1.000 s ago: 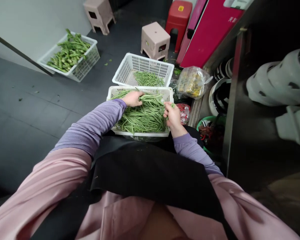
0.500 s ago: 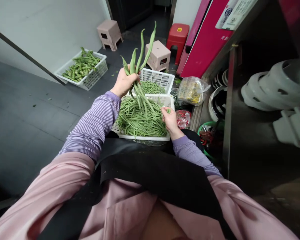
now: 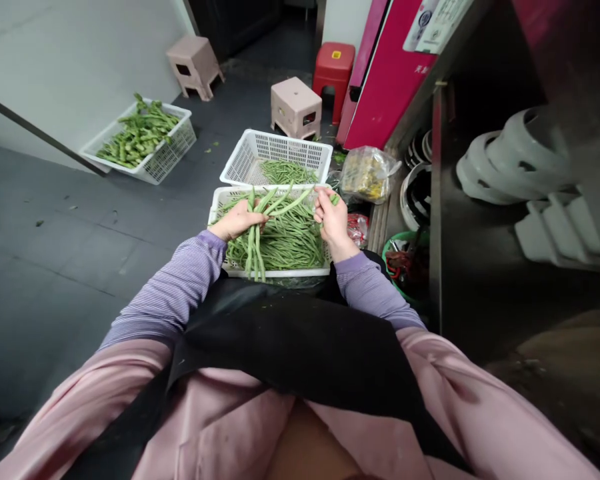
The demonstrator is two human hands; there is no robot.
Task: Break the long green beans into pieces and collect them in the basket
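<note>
My left hand (image 3: 241, 220) is closed around a small bunch of long green beans (image 3: 255, 243), which fan out over the near basket. At the right, my right hand (image 3: 331, 215) pinches the tip of one bean from that bunch, and a bit of green shows by its curled fingers. Below both hands sits a white plastic basket (image 3: 280, 273) heaped with green beans (image 3: 297, 243). Just behind it, a second white basket (image 3: 237, 160) has a smaller pile of beans (image 3: 287, 171) on its right side.
Another white basket (image 3: 173, 150) with green vegetables stands on the floor at left. Two pale stools (image 3: 297, 100) and a red stool (image 3: 334, 67) are behind. To the right lie a plastic bag (image 3: 367, 175), a green tub (image 3: 397, 290) and a shelf (image 3: 437, 220) with grey dishes.
My left hand has lowered the bunch from upright above the far basket to over the near one. My right hand has risen to the bean tip. The view has shifted slightly.
</note>
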